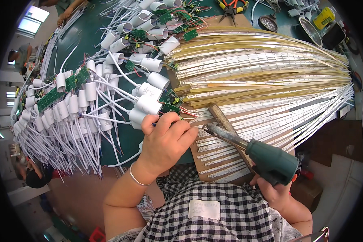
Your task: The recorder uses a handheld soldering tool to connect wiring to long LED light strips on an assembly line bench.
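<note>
My right hand (pixel 272 189) is wrapped round the grip of a green soldering gun (pixel 270 159). The gun's metal tip points left and stops just short of my left hand (pixel 165 135). That hand is closed in a pinch at the left ends of the narrow white LED strips (pixel 218 157); whatever sits between its fingers is hidden. Right above its knuckles lie white plastic cylinders (pixel 147 104) with white cables. A small green circuit board (pixel 171 108) with thin red wires rests beside them, its wires reaching toward the strip ends. A flat wooden bar (pixel 226 121) crosses the strips under the gun's tip.
Many more cylinders (pixel 62 111) with cables and boards cover the green table (pixel 129 141) on the left. Yellow-edged strips (pixel 266 52) fan out at the back right. Red-handled pliers (pixel 231 10), a round dish (pixel 268 23) and a yellow container (pixel 324 18) stand behind. Other people work at the far left.
</note>
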A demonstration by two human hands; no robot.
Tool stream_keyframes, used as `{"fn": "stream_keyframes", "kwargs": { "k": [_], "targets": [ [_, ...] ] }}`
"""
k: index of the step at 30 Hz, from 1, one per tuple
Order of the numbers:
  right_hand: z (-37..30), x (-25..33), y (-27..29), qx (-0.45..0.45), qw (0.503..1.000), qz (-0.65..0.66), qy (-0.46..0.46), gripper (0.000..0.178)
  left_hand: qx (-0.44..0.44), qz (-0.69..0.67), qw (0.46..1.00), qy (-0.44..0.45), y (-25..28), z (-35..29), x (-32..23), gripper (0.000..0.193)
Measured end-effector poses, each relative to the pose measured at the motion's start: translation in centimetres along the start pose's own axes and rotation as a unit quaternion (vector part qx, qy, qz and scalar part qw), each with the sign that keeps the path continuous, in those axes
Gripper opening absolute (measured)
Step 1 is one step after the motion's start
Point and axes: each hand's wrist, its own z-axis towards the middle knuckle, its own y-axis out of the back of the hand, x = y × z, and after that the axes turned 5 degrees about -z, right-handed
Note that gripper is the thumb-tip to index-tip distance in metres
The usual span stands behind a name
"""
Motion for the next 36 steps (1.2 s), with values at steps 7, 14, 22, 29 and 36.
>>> {"fn": "stream_keyframes", "kwargs": {
  "k": [7, 14, 22, 29, 36],
  "targets": [
    [0.5, 0.3, -0.3, -0.013, 0.999, -0.037, -0.008, 0.027, 0.006, 0.000, 1.000, 0.001, 0.1, 0.1, -0.1, 0.016],
    [0.5, 0.3, -0.6, -0.022, 0.999, -0.028, -0.024, 0.028, 0.003, -0.002, 1.000, 0.001, 0.1, 0.0, 0.0, 0.015],
    [0.0, 0.0, -0.4, -0.003, 1.000, -0.024, -0.009, 0.026, 0.002, 0.003, 1.000, 0.005, -0.1, -0.3, 0.0, 0.015],
    [0.1, -0.5, 1.1, -0.038, 0.997, 0.051, 0.049, 0.054, 0.002, 0.012, 1.000, 0.002, 0.0, 0.0, -0.2, 0.014],
    [6.5, 4.2, 6.6, -0.261, 0.946, 0.050, 0.184, 0.045, 0.002, -0.001, 1.000, -0.002, 0.3, 0.3, -0.3, 0.013]
  ]
}}
